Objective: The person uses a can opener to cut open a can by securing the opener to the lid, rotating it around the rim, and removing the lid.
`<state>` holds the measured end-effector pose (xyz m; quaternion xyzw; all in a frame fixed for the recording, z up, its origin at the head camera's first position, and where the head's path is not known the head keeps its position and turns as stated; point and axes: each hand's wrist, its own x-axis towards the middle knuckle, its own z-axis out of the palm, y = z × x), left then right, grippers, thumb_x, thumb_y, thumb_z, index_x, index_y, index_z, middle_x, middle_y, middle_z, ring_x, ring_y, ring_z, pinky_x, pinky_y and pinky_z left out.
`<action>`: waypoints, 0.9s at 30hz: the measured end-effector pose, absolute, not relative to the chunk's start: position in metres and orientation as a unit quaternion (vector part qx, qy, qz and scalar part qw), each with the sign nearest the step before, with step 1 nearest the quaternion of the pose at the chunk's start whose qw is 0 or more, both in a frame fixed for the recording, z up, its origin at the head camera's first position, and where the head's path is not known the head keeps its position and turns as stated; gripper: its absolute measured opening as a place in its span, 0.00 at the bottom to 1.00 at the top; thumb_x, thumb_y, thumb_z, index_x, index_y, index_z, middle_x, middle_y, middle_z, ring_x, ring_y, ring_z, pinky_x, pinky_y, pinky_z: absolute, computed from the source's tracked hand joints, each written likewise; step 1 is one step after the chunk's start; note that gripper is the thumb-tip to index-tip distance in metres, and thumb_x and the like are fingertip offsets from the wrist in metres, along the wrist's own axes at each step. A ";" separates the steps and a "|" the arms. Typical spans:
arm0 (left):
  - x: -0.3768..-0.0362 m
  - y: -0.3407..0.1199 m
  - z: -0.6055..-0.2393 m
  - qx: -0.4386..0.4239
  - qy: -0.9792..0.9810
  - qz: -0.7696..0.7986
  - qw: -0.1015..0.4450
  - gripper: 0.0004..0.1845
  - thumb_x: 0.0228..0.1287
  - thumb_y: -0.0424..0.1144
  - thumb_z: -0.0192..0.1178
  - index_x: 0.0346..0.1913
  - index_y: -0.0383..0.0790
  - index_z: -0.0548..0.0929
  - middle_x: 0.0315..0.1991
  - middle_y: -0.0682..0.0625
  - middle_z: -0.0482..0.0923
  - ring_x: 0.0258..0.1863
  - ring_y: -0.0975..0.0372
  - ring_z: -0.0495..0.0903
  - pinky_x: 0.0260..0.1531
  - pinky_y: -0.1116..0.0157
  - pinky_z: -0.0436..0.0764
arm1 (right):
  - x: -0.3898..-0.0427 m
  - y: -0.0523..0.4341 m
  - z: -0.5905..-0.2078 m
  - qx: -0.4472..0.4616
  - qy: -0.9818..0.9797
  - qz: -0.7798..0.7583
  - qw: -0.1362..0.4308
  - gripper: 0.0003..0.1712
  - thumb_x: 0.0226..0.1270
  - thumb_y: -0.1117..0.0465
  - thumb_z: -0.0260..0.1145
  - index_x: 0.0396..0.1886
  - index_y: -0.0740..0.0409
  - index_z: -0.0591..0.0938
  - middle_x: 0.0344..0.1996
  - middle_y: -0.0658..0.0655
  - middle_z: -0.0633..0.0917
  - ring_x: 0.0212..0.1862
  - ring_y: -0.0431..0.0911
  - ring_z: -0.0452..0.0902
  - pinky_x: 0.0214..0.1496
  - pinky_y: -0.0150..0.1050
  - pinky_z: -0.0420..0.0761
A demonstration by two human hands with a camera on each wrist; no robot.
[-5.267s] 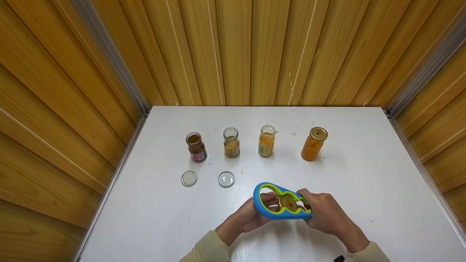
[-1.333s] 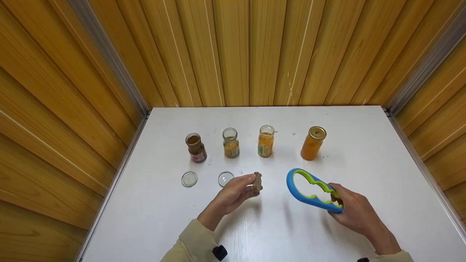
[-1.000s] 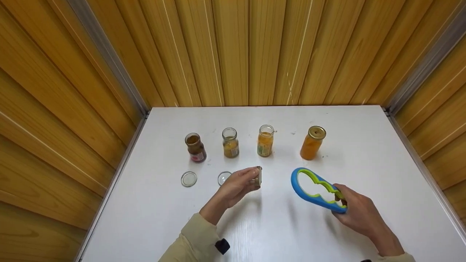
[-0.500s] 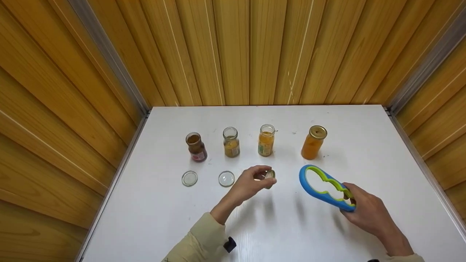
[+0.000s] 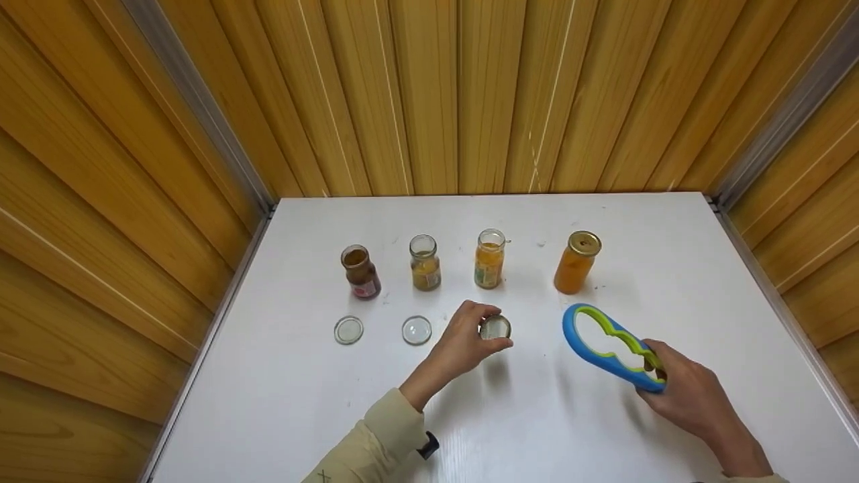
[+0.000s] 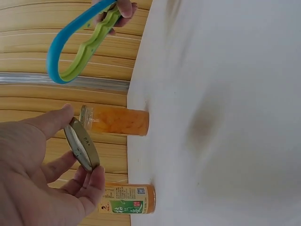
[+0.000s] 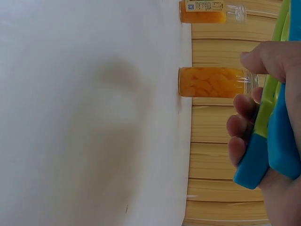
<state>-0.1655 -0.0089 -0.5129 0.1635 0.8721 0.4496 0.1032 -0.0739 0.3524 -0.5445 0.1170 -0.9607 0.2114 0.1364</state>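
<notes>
A round metal lid (image 5: 495, 328) is pinched by its rim between the thumb and curled fingertips of the left hand (image 5: 463, 343), held just above the white table (image 5: 523, 429) in front of the open third jar (image 5: 490, 258); in the left wrist view the lid (image 6: 82, 144) is seen tilted on edge, gripped only at its rim. The narrow end of a blue and green jar opener (image 5: 612, 347) is clasped by the curled fingers of the right hand (image 5: 691, 396), its wide loop raised toward the capped jar of orange fruit (image 5: 576, 263). With so light a hold on a thin rim, the lid could be let slip and sent rolling across the table into the two clear lids (image 5: 349, 330) (image 5: 417, 330) lying to the left. The opener's free loop, if swung wide, could be knocked against the capped jar and the jar tipped.
</notes>
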 end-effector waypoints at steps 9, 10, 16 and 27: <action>-0.174 -0.001 -0.534 0.189 0.918 0.345 0.052 0.28 0.57 0.44 0.79 0.59 0.38 0.84 0.52 0.48 0.76 0.54 0.57 0.74 0.56 0.62 0.78 | -0.073 0.357 -0.548 0.110 -0.963 0.198 0.146 0.38 0.39 0.69 0.84 0.55 0.68 0.79 0.33 0.55 0.84 0.29 0.43 0.72 0.27 0.38 0.76; -0.175 0.000 -0.536 0.187 0.921 0.336 0.053 0.28 0.57 0.44 0.79 0.59 0.39 0.84 0.52 0.49 0.75 0.54 0.57 0.74 0.56 0.63 0.78 | -0.073 0.358 -0.548 0.109 -0.963 0.198 0.145 0.38 0.39 0.69 0.84 0.55 0.69 0.79 0.33 0.55 0.84 0.29 0.44 0.72 0.28 0.39 0.76; -0.187 0.009 -0.545 0.169 0.935 0.303 0.071 0.28 0.58 0.44 0.79 0.60 0.40 0.84 0.53 0.50 0.75 0.53 0.59 0.74 0.55 0.64 0.77 | -0.073 0.361 -0.549 0.106 -0.963 0.200 0.148 0.39 0.39 0.68 0.85 0.55 0.68 0.79 0.35 0.57 0.85 0.30 0.45 0.73 0.29 0.40 0.78; -0.200 0.013 -0.561 0.162 0.947 0.263 0.084 0.27 0.59 0.44 0.78 0.60 0.41 0.85 0.53 0.48 0.77 0.53 0.56 0.74 0.55 0.60 0.76 | -0.070 0.368 -0.550 0.086 -0.965 0.203 0.139 0.41 0.39 0.68 0.85 0.57 0.70 0.77 0.37 0.61 0.86 0.31 0.47 0.75 0.30 0.43 0.79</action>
